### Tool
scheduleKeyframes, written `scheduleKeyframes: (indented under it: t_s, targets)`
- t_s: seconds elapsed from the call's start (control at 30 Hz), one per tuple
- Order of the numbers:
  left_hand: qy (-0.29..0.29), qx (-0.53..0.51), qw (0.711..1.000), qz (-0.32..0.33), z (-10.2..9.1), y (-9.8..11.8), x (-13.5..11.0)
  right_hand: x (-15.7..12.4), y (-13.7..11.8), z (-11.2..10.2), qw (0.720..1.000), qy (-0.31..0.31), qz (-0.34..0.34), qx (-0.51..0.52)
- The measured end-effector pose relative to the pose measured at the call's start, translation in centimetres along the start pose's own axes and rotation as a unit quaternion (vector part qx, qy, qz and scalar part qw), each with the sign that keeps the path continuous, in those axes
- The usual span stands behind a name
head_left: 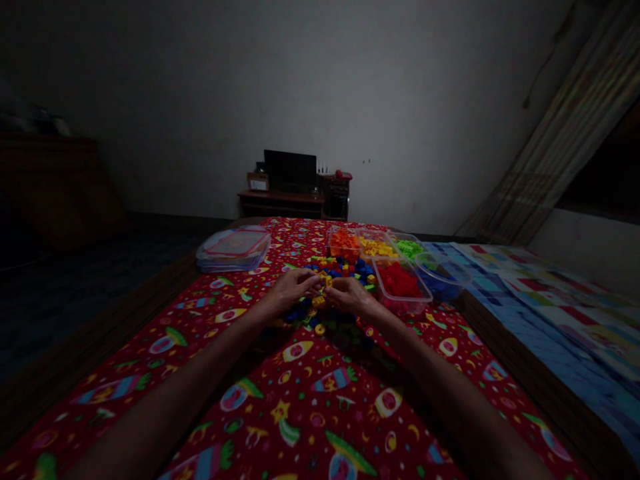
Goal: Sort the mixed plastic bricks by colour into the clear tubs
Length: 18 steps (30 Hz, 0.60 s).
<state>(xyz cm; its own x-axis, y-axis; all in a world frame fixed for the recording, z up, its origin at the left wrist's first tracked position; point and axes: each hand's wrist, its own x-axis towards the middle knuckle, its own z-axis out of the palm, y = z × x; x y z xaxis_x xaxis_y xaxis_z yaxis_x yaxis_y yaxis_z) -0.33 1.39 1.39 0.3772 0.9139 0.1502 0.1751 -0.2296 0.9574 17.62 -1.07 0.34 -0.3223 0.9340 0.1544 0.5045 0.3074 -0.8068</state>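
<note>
My left hand (294, 287) and my right hand (351, 295) meet above a pile of small toy building blocks (345, 268) in blue, red, yellow and green. Between the fingertips is a yellow toy block (328, 281). The fingers of both hands are pinched at it; its exact shape is too small and dark to make out. Loose yellow pieces lie just below the hands, among them a round yellow piece (320, 329). My forearms cast shadow over part of the pile.
Clear tubs hold sorted blocks: orange (345, 241), yellow (379, 248), green (410, 249) and red (401, 280). A round tub (443, 277) with blue pieces stands at the right. Stacked lids (234, 250) lie left on the red patterned cloth (300, 413). A bed (545, 313) adjoins the right edge.
</note>
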Motion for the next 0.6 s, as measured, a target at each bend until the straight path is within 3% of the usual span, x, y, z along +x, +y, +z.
scheduleKeyframes:
  t_s: [0.13, 0.3, 0.43, 0.53, 0.6]
  targets:
    - [0.047, 0.01, 0.999, 0.015, -2.2, 0.4, 0.0, 0.5, -0.2, -2.8, 0.995, 0.041, -0.003, -0.095]
    - [0.094, 0.038, 0.995, 0.019, -5.0, 0.4, -0.1, 3.8, 0.4, -9.3, 0.965, 0.151, 0.059, -0.206]
    - [0.104, 0.099, 0.99, 0.012, -6.0, -1.3, 0.3, 7.3, 1.1, -14.0, 0.935, 0.189, 0.126, -0.272]
    - [0.114, 0.188, 0.975, 0.017, -6.5, -3.1, 0.7, 8.9, 1.3, -15.8, 0.923, 0.186, 0.181, -0.285]
    - [0.117, 0.248, 0.961, 0.019, -6.8, -3.9, 0.8, 9.1, 1.3, -15.9, 0.922, 0.183, 0.176, -0.293]
